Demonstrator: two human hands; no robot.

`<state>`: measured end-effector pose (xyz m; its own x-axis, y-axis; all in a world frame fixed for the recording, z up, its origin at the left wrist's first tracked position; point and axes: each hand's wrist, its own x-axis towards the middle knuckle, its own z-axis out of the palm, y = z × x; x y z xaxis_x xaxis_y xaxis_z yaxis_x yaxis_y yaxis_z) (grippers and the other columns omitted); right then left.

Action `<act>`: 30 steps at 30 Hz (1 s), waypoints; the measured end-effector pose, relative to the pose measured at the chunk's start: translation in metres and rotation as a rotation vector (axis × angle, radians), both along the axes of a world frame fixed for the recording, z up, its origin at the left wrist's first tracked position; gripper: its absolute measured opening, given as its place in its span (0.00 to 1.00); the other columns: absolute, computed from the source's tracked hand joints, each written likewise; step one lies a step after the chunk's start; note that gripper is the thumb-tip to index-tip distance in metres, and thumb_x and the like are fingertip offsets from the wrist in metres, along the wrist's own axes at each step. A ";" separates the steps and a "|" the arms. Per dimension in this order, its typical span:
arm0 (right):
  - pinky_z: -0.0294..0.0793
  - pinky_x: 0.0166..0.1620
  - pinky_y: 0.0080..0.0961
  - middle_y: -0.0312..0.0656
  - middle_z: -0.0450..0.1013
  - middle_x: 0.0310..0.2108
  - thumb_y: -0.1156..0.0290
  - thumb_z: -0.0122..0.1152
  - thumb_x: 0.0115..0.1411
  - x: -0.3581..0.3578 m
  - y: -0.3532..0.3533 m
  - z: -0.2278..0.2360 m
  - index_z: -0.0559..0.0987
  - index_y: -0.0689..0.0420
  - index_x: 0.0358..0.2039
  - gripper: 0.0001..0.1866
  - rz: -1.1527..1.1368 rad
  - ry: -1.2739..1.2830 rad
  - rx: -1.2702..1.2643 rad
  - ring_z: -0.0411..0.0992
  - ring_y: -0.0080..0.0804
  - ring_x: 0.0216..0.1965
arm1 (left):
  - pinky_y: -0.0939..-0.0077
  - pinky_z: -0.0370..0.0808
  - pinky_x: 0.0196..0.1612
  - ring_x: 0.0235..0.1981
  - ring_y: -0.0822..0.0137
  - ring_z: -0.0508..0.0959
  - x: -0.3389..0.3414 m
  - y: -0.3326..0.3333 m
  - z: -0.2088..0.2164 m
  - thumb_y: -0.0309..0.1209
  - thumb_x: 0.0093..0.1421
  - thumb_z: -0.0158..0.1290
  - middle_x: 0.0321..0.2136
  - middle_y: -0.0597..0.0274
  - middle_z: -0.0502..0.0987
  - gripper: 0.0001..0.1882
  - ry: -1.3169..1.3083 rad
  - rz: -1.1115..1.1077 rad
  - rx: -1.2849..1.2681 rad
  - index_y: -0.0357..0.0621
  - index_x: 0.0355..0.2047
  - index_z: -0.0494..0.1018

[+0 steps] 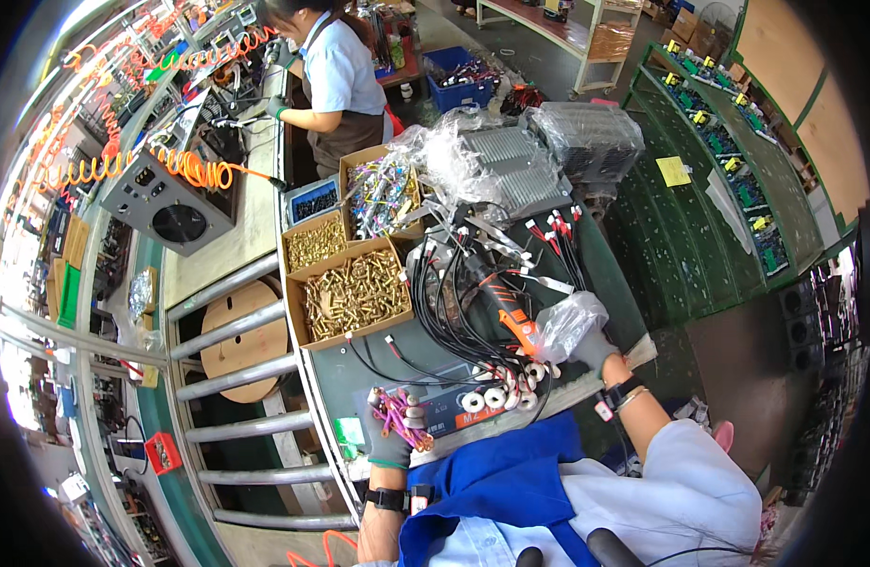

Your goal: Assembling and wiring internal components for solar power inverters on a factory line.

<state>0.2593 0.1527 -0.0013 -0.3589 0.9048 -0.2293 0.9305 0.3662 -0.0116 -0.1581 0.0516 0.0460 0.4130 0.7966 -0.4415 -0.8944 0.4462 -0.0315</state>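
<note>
My gloved left hand [389,442] is closed around a bunch of short purple leads [397,414] with copper-coloured ends and greyish round pieces, at the table's near edge. My gloved right hand [596,350] grips a crumpled clear plastic bag [569,326], which hides some of its fingers. Left of the bag lies an orange and black power tool [516,326]. White rings [494,397] sit at the ends of black cables [442,321] between my hands.
Cardboard boxes of brass screws [355,295] and colourful wires [383,194] stand at the table's left. Grey finned metal housings [515,170] sit at the back under plastic. Metal rollers [241,378] run along the left. A co-worker [336,85] works beyond, beside a grey fan-fitted case [170,210].
</note>
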 end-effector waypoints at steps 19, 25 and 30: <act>0.74 0.20 0.25 0.41 0.75 0.25 0.62 0.50 0.61 -0.005 0.017 0.059 0.69 0.53 0.52 0.20 -0.810 0.856 -0.506 0.75 0.28 0.19 | 0.78 0.68 0.23 0.22 0.68 0.69 0.005 -0.013 0.003 0.49 0.55 0.48 0.30 0.53 0.73 0.24 0.051 0.035 -0.078 0.38 0.35 0.74; 0.76 0.24 0.30 0.47 0.75 0.26 0.73 0.51 0.58 0.010 -0.015 0.049 0.74 0.54 0.46 0.15 -0.878 1.018 -0.128 0.76 0.36 0.21 | 0.79 0.68 0.22 0.23 0.67 0.69 0.014 -0.007 0.008 0.49 0.56 0.47 0.31 0.52 0.73 0.24 0.013 0.002 -0.046 0.38 0.36 0.74; 0.74 0.43 0.36 0.58 0.74 0.37 0.70 0.53 0.58 0.000 -0.009 0.031 0.75 0.58 0.47 0.16 -0.518 0.872 0.233 0.76 0.48 0.39 | 0.79 0.68 0.22 0.24 0.67 0.69 0.019 -0.004 0.008 0.49 0.57 0.47 0.31 0.51 0.73 0.24 0.026 -0.014 -0.067 0.38 0.36 0.74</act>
<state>0.2594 0.1441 0.0296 0.1287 0.9840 0.1235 0.6772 0.0038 -0.7358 -0.1389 0.0474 0.0543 0.4118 0.7589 -0.5044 -0.8888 0.4566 -0.0385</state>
